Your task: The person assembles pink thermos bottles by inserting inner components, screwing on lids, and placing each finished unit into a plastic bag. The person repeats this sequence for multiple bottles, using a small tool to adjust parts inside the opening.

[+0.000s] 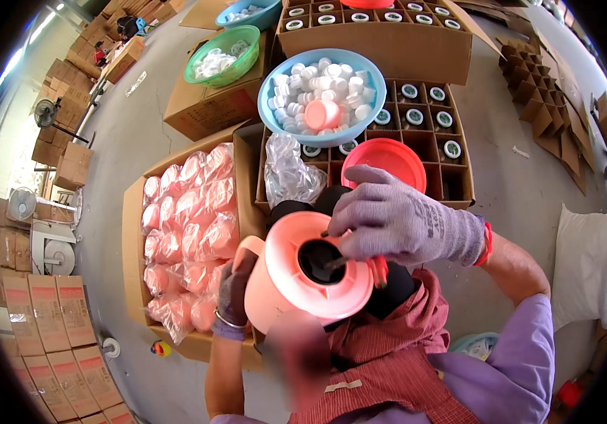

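A pink vacuum jug (268, 286) is tilted on my lap, its round dark mouth (321, 261) facing me. My left hand (234, 290), in a dark-palmed glove, is closed on the jug's handle side. Over the mouth, my right hand (384, 219) in a purple knit glove has its fingers curled round a slim tool with a red and green end (380, 272). The fingers hide most of that tool, and I cannot make out its kind. A dark tip shows over the opening. Just beyond my right hand is a red-pink bowl (395, 159).
A blue basin (268, 106) holds white caps and a pink cup. It stands on a divided carton (462, 173) of capped bottles, beside crumpled clear plastic (289, 173). At left, a carton (133, 247) holds bagged pink parts. A green basin (197, 74), cardboard dividers (540, 88) and a white sack (586, 261) surround me.
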`<state>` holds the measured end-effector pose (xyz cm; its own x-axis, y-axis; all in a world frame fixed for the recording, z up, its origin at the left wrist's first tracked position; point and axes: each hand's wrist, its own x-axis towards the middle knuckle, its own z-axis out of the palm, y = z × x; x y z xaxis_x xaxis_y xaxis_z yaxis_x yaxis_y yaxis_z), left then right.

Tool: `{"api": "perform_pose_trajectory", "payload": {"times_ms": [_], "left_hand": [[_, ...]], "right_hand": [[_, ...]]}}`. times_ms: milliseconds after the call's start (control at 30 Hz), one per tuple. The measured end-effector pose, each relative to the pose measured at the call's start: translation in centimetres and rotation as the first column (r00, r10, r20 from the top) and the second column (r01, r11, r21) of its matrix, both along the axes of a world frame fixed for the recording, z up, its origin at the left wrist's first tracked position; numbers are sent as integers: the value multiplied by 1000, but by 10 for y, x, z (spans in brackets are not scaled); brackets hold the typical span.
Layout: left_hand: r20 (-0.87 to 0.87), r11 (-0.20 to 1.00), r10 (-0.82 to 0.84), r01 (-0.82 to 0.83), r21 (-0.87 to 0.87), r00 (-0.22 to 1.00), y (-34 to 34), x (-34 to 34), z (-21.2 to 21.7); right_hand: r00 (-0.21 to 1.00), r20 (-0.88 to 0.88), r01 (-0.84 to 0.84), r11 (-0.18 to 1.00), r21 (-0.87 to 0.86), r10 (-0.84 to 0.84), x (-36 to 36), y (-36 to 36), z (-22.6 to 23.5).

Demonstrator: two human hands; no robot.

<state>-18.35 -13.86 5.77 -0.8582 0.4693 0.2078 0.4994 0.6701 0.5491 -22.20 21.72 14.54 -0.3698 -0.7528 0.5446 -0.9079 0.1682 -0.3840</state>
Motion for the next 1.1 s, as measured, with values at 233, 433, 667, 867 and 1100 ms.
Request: {"api": "perform_pose_trajectory", "payload": {"times_ms": [233,433,667,867,1100], "left_hand": [[379,903,-430,390,181,819,40,8,17],[329,928,-343,264,263,880,53,40,16],[600,771,135,-464,437,788,78,109,-37],[338,976,105,-162,143,935,87,86,17],[670,995,-18,80,-61,742,73,55,60]], "right_hand": [[968,25,-248,968,-43,249,8,-1,22],[916,395,-67,997,-31,74,38,0,7],[799,530,274,957,100,-284,15,-7,-2],[586,806,57,996,61,-83,9,-7,-55],[642,387,651,737,181,-663,-48,39,-158]]}}
